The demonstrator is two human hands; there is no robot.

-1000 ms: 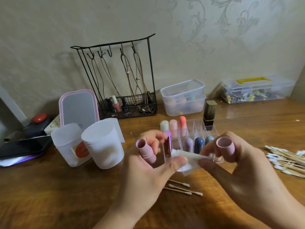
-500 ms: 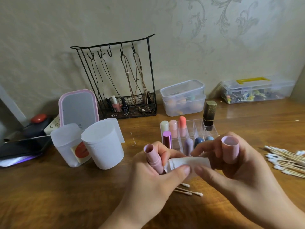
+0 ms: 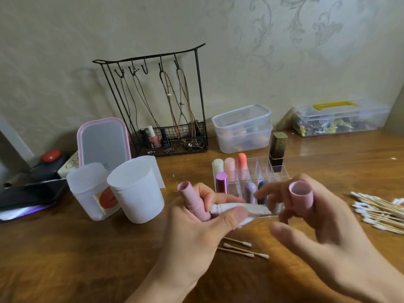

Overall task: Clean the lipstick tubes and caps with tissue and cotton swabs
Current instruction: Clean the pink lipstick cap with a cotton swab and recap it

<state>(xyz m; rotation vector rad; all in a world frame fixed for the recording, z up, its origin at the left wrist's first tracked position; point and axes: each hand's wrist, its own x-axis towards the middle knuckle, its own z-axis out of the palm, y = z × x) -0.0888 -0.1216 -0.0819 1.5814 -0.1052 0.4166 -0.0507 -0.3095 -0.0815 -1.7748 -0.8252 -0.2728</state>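
**The tissue is rolled up now and you are letting go on one side**

Your left hand [image 3: 196, 228] grips the pink lipstick tube [image 3: 192, 201], open end up and tilted a little to the left. Your left thumb also pinches the tissue [image 3: 238, 211] against that hand. A second ago the tissue was a flat open sheet between both hands. Now it is a thin white roll lying sideways, just right of the tube.

Your right hand [image 3: 312, 217] holds the pink cap [image 3: 301, 194] with curled fingers, its open mouth facing up. Half a second ago your right thumb and finger were pinching the roll too. Now they look blurry and pulled back from it, so it seems only your left hand has the tissue. The blur makes it hard to be sure.

I think the roll is meant to go inside the tube or the cap to wipe it. Neither looks wiped yet.

Behind your hands sits the clear organizer [image 3: 258, 173] with more lipsticks standing in it. Three cotton swabs [image 3: 240, 248] lie on the table [image 3: 65, 259] under your hands. A bigger pile of swabs [image 3: 378, 211] lies to the right. Two white cups [image 3: 135, 189] stand to the left.
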